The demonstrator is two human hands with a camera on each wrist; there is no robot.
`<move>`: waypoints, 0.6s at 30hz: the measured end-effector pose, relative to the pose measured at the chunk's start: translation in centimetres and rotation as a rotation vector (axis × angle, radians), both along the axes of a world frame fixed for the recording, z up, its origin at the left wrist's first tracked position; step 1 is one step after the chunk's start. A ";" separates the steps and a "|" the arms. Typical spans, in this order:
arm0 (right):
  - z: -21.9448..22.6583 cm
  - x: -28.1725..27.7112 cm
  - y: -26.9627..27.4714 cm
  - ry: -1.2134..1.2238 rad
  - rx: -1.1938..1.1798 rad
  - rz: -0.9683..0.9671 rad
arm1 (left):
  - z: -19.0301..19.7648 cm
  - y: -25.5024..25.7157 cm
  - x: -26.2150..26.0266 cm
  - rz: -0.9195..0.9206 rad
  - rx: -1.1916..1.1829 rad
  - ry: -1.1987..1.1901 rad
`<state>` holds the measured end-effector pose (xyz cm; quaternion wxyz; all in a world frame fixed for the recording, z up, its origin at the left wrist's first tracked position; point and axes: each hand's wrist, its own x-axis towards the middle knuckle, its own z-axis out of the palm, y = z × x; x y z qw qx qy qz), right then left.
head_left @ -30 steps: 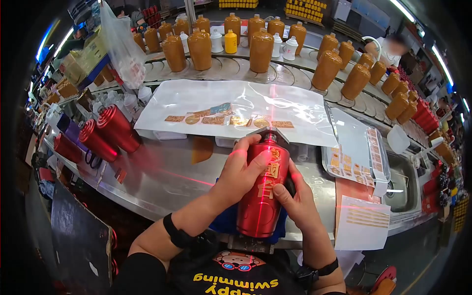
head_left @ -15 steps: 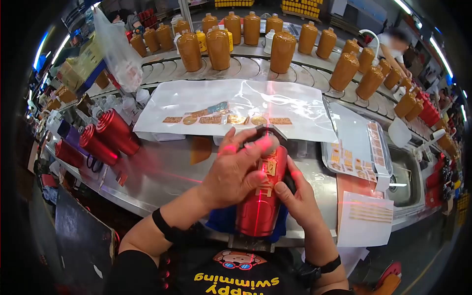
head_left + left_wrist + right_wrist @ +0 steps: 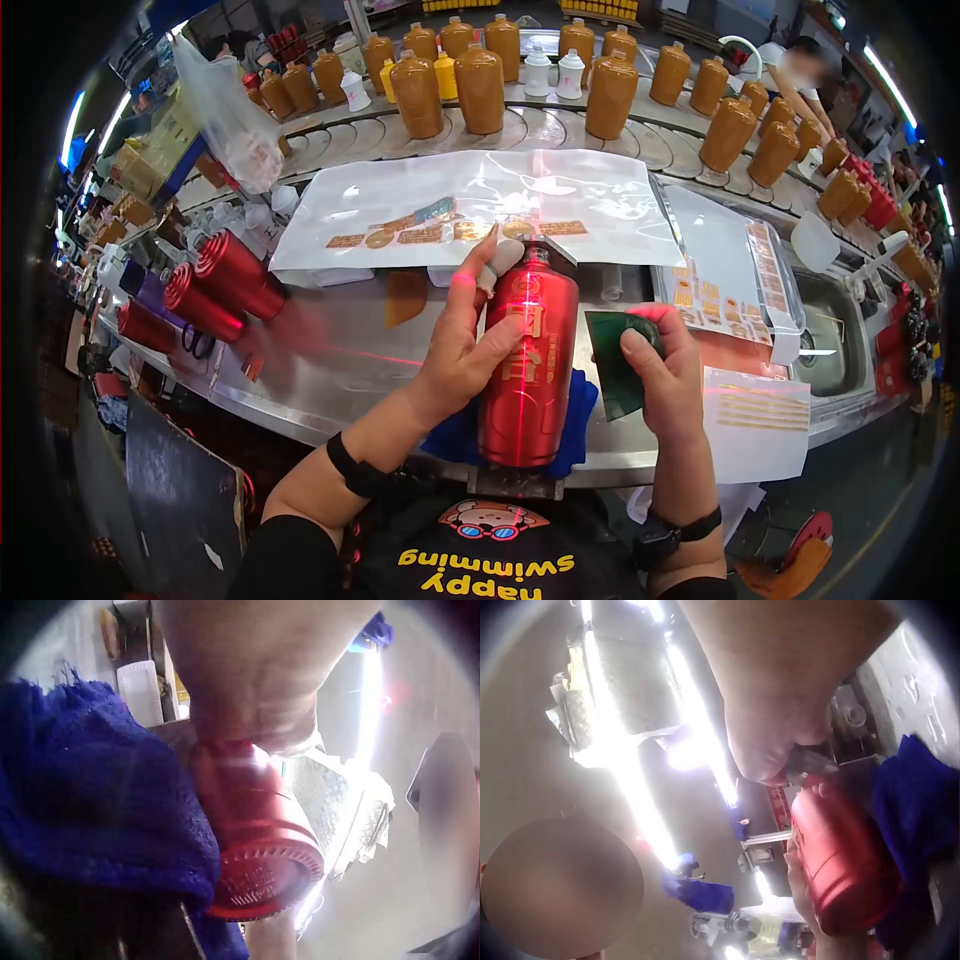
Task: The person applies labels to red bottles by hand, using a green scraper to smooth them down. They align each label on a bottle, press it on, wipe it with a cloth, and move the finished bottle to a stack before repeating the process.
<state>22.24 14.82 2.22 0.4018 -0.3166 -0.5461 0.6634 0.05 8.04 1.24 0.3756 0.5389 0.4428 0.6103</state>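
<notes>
A glossy red bottle (image 3: 528, 400) with raised gold characters lies tilted, neck away from me, on a blue cloth (image 3: 576, 425). My left hand (image 3: 452, 345) holds its left side, thumb on the front near the characters; a white cover sits on a fingertip by the neck. In the left wrist view the embossed base of the red bottle (image 3: 259, 881) shows beside the blue cloth (image 3: 97, 795). To the right of the bottle, my right hand (image 3: 672, 375) pinches a dark green translucent sheet (image 3: 612, 370) between thumb and fingers. A red laser line runs down the bottle.
A white sheet with gold labels (image 3: 470, 190) covers the bench behind the bottle. More red bottles (image 3: 238, 275) lie at left. A label tray (image 3: 700, 225) and a sink (image 3: 835, 350) are at right. Brown bottles (image 3: 612, 95) stand on the conveyor beyond.
My right hand has left the bottle's right side and moved right, bringing the green sheet into plain view. My left hand lifted briefly, then returned to the bottle. The brown bottles moved along the conveyor.
</notes>
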 end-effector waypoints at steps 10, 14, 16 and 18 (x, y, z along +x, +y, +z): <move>1.8 -0.8 2.7 -0.180 0.229 0.187 | 1.0 0.7 0.8 0.149 -0.048 0.327; 2.6 -0.9 3.8 -0.201 0.205 0.277 | 0.7 0.8 0.5 0.085 -0.063 0.166; 2.7 -0.8 3.9 -0.203 0.192 0.304 | 0.6 0.5 0.5 0.097 -0.055 0.249; 2.8 -0.8 3.9 -0.194 0.165 0.342 | 0.5 0.5 0.5 0.105 -0.050 0.288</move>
